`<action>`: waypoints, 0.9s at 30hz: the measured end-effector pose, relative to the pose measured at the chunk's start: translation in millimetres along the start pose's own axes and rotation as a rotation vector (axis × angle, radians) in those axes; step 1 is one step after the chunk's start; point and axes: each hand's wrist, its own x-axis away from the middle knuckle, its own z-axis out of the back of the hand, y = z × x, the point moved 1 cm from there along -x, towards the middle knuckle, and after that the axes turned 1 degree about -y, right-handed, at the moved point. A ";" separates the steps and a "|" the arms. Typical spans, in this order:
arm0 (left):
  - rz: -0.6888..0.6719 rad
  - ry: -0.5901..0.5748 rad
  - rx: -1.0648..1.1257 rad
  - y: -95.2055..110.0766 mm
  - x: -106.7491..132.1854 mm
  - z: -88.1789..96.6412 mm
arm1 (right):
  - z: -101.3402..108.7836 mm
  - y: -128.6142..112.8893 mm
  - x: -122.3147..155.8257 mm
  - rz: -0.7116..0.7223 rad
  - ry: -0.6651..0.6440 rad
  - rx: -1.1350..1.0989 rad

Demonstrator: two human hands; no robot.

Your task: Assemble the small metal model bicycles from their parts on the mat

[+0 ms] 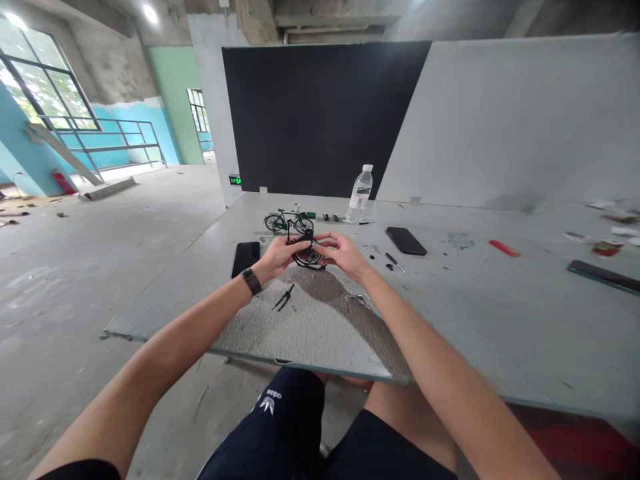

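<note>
Between my two hands is a small black model bicycle (309, 256), partly built, with a spoked wheel. My left hand (280, 257) is closed on its left side, thumb pressed along the dark frame. On the wheel's right side, the fingers of my right hand (341, 252) pinch the model; their tips are partly hidden. Just behind stands a green model bicycle (283, 220). Nearer to me lies a loose black fork-shaped part (284, 299). Thin clear or metallic bits (361, 301) rest below my right wrist, too small to name.
A phone (245, 259) lies left of my hands, another dark phone (406, 241) to the right. A small screwdriver (396, 263) and tiny parts sit between. Behind stands a plastic bottle (359, 195). Farther right are a red object (504, 248) and a dark long case (607, 275).
</note>
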 end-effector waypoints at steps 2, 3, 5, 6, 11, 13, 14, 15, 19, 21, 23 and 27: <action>-0.002 0.007 -0.026 0.5 0.6 -0.5 | 1.2 1.1 -0.7 0.009 -0.003 0.026; -0.003 0.012 -0.039 0.4 0.7 -0.8 | 1.7 1.5 -1.1 0.015 -0.003 0.040; -0.012 0.032 -0.064 -0.7 0.4 -1.4 | 1.9 1.6 -1.5 0.024 -0.005 0.060; -0.020 0.044 -0.072 -1.5 0.0 -1.9 | 1.5 1.3 -1.6 0.028 -0.009 0.064; -0.074 0.104 -0.042 -5.7 -1.9 -4.6 | -2.6 -1.6 -0.3 0.061 -0.017 0.069; -0.083 0.118 -0.029 -6.1 -2.2 -5.1 | -3.9 -2.9 0.6 0.070 -0.018 0.066; -0.084 0.119 -0.025 -6.1 -2.2 -5.1 | -4.2 -3.5 1.0 0.071 -0.020 0.065; -0.084 0.119 -0.022 -5.8 -2.1 -5.0 | -4.2 -4.1 1.3 0.072 -0.023 0.067; -0.077 0.117 -0.008 -4.9 -1.6 -4.3 | -2.8 -6.9 2.2 0.075 -0.037 0.085; -0.079 0.123 -0.006 -5.0 -1.4 -4.3 | -2.3 -7.8 2.6 0.070 -0.043 0.081; -0.086 0.132 -0.012 -5.4 -1.2 -4.7 | -2.5 -8.3 2.9 0.070 -0.047 0.082; -0.086 0.126 -0.008 -5.4 -0.1 -6.8 | -3.7 -7.7 2.9 0.085 -0.046 0.095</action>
